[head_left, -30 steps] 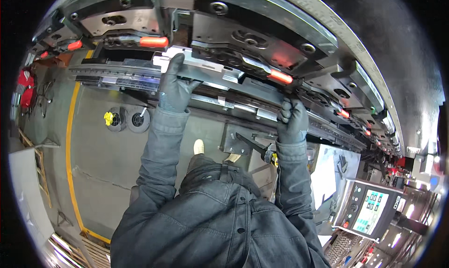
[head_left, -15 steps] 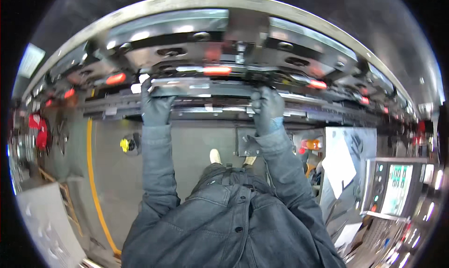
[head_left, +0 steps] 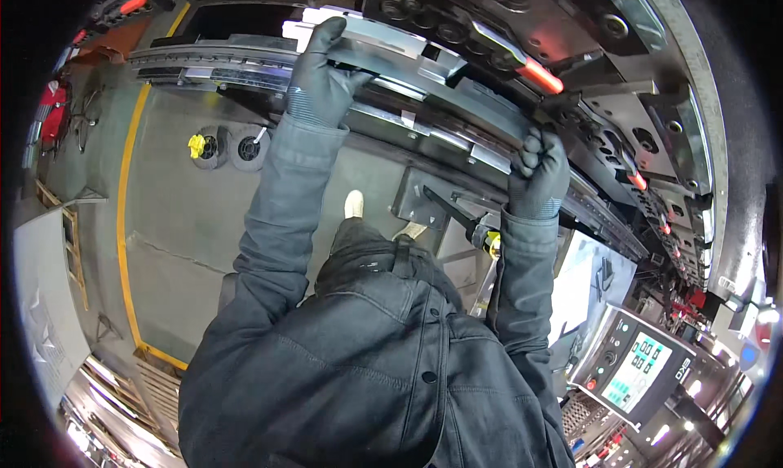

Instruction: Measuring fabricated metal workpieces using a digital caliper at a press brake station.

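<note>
A long, narrow grey sheet-metal strip [head_left: 440, 86] lies across the bed of a machine that looks like a press brake. My gloved left hand [head_left: 320, 84] grips its left end, with the fingers over the far side and the thumb along the near side. At the strip's right end my gloved right hand [head_left: 540, 176] is closed, its fingers curled against the metal. The lower rail [head_left: 236, 66] runs just on the near side of the strip. Above and beyond it are dark upper tool clamps with orange-red handles [head_left: 540, 75].
A lit control panel [head_left: 632, 366] stands at the right, near a table holding a white sheet [head_left: 575, 284]. A dark flat box [head_left: 420, 199] sits on the floor by my feet. Two round black objects [head_left: 249, 147], one with yellow, lie left. A yellow line [head_left: 124, 231] marks the floor.
My view has turned, so the machine and strip now slope down to the right. Both hands stay on the strip; the right appears lower in view than the left.
</note>
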Tool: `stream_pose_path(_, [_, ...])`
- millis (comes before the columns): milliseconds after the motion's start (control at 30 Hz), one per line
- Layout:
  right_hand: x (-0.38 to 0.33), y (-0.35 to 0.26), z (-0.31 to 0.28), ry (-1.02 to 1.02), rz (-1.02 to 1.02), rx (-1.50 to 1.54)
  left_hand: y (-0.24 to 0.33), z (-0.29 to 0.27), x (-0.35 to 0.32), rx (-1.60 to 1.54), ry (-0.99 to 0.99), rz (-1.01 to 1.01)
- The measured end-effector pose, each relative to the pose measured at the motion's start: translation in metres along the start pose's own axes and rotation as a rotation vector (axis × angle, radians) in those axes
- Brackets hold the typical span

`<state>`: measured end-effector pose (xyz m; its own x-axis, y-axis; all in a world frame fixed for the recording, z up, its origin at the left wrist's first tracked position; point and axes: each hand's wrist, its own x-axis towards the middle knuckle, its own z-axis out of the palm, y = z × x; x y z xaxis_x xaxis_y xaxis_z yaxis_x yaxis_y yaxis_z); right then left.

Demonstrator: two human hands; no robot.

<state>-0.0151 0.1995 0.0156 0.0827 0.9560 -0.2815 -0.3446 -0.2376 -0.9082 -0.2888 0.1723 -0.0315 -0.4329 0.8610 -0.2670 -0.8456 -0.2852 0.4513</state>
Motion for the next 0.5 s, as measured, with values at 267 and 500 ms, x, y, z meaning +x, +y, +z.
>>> stream_pose_path(267, [-0.015,0.007,-0.006,-0.085,-0.039,0.123,-0.002,-0.008,-0.013,0.036,0.002,0.074])
stream_pose_path(500, [-0.021,0.001,-0.003,-0.087,0.026,0.180,0.001,0.001,-0.023,0.095,0.034,0.066])
